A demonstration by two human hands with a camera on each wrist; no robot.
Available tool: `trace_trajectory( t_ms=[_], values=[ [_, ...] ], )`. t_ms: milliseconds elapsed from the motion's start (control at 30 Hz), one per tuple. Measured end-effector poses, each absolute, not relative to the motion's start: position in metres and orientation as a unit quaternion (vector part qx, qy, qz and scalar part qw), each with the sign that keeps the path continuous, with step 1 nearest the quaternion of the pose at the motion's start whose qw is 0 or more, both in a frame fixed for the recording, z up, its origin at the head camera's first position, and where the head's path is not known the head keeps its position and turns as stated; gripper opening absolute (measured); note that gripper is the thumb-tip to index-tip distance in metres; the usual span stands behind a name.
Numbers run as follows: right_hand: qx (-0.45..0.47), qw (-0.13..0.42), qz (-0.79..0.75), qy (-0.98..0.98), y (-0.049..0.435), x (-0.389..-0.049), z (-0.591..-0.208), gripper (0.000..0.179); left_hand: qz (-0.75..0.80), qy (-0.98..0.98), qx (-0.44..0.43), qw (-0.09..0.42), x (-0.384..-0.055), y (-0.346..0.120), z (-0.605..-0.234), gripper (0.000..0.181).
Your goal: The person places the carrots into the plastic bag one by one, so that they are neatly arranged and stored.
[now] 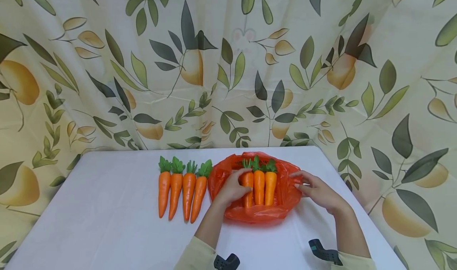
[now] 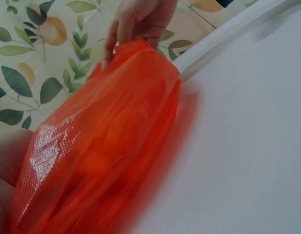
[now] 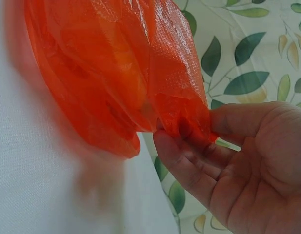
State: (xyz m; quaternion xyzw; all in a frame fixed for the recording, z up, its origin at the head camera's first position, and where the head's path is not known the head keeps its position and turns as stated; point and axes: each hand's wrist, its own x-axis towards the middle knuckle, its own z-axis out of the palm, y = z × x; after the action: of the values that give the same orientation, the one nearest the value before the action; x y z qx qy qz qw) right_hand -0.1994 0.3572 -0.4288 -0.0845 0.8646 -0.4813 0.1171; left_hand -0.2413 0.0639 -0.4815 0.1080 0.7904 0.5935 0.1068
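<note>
A red plastic bag [image 1: 285, 214] lies opened out on the table, with three orange carrots with green tops, such as the middle carrot [image 1: 259, 187], side by side in its mouth. My left hand [image 1: 233, 188] reaches over the bag's left side and holds the leftmost carrot [image 1: 248, 198] between thumb and fingers. Only part of the left hand [image 2: 6, 175] shows at the edge of the left wrist view. My right hand [image 1: 317, 188] pinches the bag's right edge; in the right wrist view, thumb and fingers grip the thin red plastic [image 3: 182, 114].
Several more carrots [image 1: 176, 192] lie in a row on the white table [image 1: 107, 206], left of the bag. A curtain [image 1: 228, 64] with leaves and fruit hangs behind the table. Dark wrist devices [image 1: 325, 252] sit at both sleeves.
</note>
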Motion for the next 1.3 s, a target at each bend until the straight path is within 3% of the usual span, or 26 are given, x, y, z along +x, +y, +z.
trace_trajectory(
  t_ms=[1300],
  values=[
    [-0.086, 0.121, -0.479, 0.865, 0.3585, -0.1996, -0.4285, 0.037, 0.574, 0.806, 0.101, 0.101, -0.2388, 0.0617, -0.4870, 0.062]
  ],
)
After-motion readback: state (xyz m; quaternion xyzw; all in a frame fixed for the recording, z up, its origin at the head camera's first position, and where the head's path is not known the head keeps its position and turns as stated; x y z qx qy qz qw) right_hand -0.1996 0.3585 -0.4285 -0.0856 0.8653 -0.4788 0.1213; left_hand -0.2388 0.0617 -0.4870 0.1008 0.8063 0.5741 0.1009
